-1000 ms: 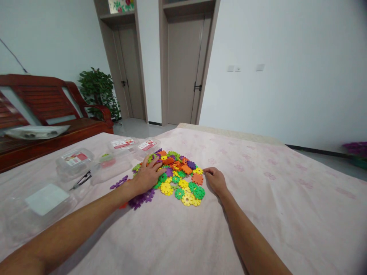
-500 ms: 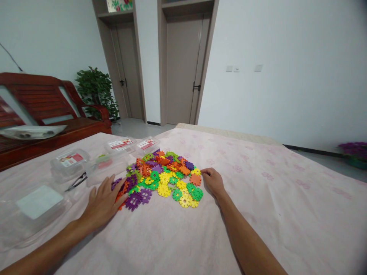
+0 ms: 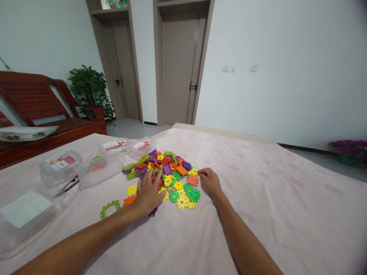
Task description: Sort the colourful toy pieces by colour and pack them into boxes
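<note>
A pile of flat plastic snowflake pieces (image 3: 169, 172) in orange, yellow, green and purple lies on the pink tablecloth (image 3: 258, 206). My left hand (image 3: 147, 191) lies flat and open on the near left part of the pile, fingers spread over the pieces. My right hand (image 3: 210, 180) rests at the pile's right edge with its fingers curled beside an orange square piece (image 3: 192, 180); whether it grips anything does not show. A green ring piece (image 3: 109, 208), a yellow piece (image 3: 132, 189) and an orange piece (image 3: 129, 199) lie loose left of my left hand.
Several clear plastic boxes (image 3: 60, 165) with red labels stand at the left, with black scissors (image 3: 67, 185) between them and a larger clear box (image 3: 24, 212) nearest me. A red wooden bench (image 3: 43, 110), a potted plant (image 3: 87, 89) and two doors (image 3: 177, 65) are behind.
My left hand slid back toward the left near side, then moved right again onto the pile. Some pieces now lie spread out to the left. My right hand stayed at the right edge.
</note>
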Available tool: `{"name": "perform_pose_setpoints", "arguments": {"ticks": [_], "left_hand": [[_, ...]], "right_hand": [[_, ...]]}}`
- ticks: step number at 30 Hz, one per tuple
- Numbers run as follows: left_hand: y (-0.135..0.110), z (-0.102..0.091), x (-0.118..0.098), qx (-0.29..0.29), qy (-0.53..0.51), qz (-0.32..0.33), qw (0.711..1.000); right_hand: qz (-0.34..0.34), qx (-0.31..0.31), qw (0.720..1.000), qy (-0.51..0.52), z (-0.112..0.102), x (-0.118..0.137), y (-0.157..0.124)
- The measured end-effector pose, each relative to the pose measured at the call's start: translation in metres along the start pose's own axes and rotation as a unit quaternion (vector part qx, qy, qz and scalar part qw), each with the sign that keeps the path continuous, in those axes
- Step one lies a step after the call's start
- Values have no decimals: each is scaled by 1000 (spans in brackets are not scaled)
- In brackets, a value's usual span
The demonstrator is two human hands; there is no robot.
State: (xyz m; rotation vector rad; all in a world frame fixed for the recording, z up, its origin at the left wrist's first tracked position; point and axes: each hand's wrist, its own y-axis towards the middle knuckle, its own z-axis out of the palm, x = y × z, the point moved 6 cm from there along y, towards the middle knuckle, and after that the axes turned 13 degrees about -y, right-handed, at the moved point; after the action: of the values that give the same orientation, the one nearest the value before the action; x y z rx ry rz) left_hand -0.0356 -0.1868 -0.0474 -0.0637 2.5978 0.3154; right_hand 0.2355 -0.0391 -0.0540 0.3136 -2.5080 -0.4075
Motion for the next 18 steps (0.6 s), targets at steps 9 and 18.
{"name": "perform_pose_setpoints", "arguments": {"ticks": [9,18], "left_hand": [[41,-33,-11,-86,-86,166,979],[76,-49,75,-70,87,-114,987]], "right_hand": [[0,0,1000,15,2,-4,-1],[-22,0,1000,3,4,-1,1]]}}
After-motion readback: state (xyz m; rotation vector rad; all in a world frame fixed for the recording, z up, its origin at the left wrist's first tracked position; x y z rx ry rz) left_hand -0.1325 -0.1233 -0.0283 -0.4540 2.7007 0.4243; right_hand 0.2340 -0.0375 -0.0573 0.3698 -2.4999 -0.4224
